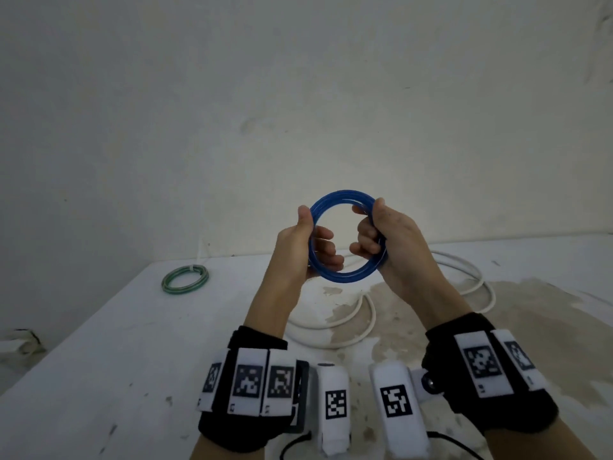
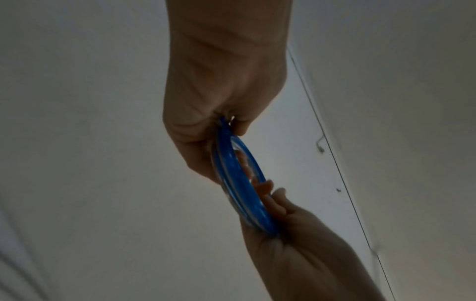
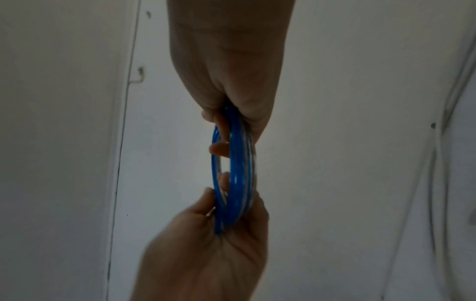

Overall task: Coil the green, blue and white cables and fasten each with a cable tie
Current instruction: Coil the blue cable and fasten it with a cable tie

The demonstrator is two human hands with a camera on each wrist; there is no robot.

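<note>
The blue cable (image 1: 345,198) is wound into a round coil held upright in the air above the table. My left hand (image 1: 306,242) grips the coil's left side, thumb on the outside and fingers through the ring. My right hand (image 1: 381,237) grips its right side the same way. Both wrist views show the blue coil (image 2: 242,183) (image 3: 235,169) edge-on between the two hands. The green cable (image 1: 184,279) lies coiled at the table's far left, with a pale tie on its far side. The white cable (image 1: 365,313) lies in loose loops on the table under my arms.
The white table (image 1: 116,343) is stained and scuffed, with a brownish patch (image 1: 530,310) on the right. A plain wall stands right behind it. The table's left edge drops off to the floor at the lower left.
</note>
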